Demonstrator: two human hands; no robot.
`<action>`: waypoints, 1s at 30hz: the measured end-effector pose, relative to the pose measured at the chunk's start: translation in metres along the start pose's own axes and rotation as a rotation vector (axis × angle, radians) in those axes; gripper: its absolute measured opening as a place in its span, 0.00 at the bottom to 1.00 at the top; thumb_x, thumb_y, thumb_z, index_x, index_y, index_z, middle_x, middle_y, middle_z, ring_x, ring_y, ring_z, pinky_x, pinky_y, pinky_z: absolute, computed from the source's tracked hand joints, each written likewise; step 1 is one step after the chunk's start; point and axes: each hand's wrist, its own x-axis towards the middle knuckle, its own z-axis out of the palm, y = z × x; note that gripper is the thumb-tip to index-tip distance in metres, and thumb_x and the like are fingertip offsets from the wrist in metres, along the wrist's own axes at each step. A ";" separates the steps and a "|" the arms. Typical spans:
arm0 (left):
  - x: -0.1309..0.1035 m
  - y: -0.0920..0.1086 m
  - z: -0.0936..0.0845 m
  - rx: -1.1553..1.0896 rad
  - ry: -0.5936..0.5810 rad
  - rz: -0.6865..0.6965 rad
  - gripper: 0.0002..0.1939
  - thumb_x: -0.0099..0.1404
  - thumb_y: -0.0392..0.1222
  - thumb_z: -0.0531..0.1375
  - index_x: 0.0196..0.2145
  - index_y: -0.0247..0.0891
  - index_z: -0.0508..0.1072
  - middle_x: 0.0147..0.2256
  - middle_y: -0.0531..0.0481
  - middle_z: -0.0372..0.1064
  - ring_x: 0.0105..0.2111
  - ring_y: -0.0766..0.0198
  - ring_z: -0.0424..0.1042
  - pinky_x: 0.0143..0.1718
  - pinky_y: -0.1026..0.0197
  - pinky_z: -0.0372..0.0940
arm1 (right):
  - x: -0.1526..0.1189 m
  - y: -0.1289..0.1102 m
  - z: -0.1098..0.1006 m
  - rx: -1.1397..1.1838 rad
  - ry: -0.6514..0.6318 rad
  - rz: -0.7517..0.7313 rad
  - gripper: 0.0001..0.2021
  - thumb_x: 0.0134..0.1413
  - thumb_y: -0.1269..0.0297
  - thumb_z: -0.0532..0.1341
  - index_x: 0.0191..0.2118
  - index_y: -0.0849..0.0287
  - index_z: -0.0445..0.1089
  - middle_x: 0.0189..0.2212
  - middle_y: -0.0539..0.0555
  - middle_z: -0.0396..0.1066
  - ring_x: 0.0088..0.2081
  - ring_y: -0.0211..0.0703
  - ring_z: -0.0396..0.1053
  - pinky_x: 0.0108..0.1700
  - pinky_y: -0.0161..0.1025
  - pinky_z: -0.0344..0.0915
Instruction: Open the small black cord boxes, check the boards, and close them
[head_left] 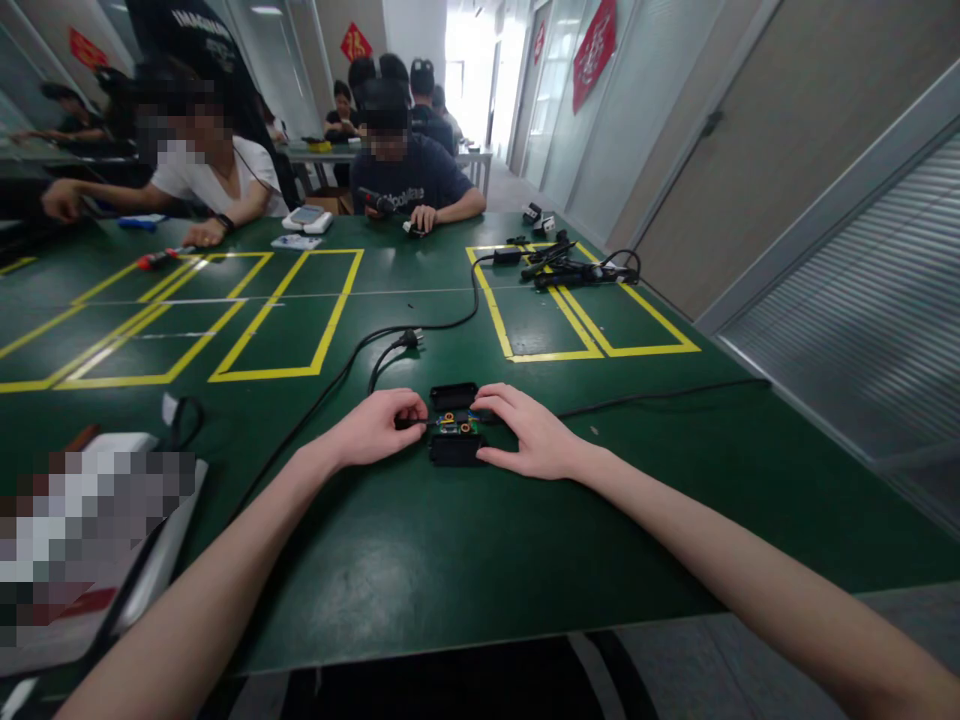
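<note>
Currently pinches a black cable [430, 422] with the left hand [379, 428], beside a circuit board [456, 424] between two black case halves [454, 452] on the table [420, 560]. Curves the right hand [536, 437], fingers parted, at their right ends.

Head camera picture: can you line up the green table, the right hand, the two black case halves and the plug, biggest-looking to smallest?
1. Green table
2. Right hand
3. Near case half and far case half: too alike to rank; one is nearer the camera
4. Plug
</note>
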 end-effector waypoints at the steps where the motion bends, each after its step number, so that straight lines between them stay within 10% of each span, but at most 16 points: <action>1: 0.000 0.000 -0.001 -0.002 -0.010 0.000 0.08 0.64 0.42 0.58 0.35 0.37 0.76 0.32 0.51 0.71 0.30 0.64 0.68 0.34 0.62 0.63 | 0.000 -0.001 -0.001 0.000 0.000 0.001 0.22 0.63 0.54 0.65 0.57 0.57 0.65 0.57 0.65 0.68 0.56 0.58 0.70 0.57 0.54 0.70; 6: -0.001 0.003 -0.003 -0.030 -0.011 -0.009 0.12 0.66 0.44 0.58 0.36 0.36 0.79 0.34 0.49 0.72 0.32 0.63 0.70 0.36 0.62 0.64 | 0.001 0.008 -0.006 -0.048 -0.015 0.033 0.06 0.66 0.60 0.62 0.42 0.57 0.70 0.39 0.58 0.73 0.42 0.49 0.71 0.45 0.45 0.70; 14: -0.003 0.010 -0.011 -0.262 -0.030 -0.113 0.13 0.63 0.48 0.60 0.36 0.35 0.78 0.28 0.53 0.68 0.28 0.66 0.65 0.31 0.64 0.60 | -0.004 0.008 -0.012 0.083 0.017 0.117 0.08 0.69 0.62 0.58 0.40 0.58 0.71 0.28 0.50 0.72 0.24 0.36 0.64 0.29 0.35 0.59; 20: -0.006 0.017 -0.014 -0.364 -0.224 -0.201 0.13 0.57 0.47 0.64 0.34 0.33 0.78 0.24 0.56 0.66 0.25 0.68 0.62 0.27 0.66 0.56 | -0.007 -0.001 -0.012 0.146 -0.072 0.042 0.07 0.67 0.63 0.59 0.38 0.59 0.72 0.27 0.50 0.72 0.23 0.35 0.63 0.28 0.34 0.59; 30: -0.003 0.013 -0.004 -0.406 -0.175 -0.257 0.11 0.53 0.47 0.65 0.30 0.36 0.76 0.22 0.57 0.65 0.23 0.69 0.61 0.25 0.66 0.55 | -0.007 0.003 -0.007 0.109 -0.097 0.074 0.08 0.66 0.65 0.58 0.44 0.59 0.74 0.33 0.53 0.78 0.26 0.38 0.69 0.31 0.35 0.64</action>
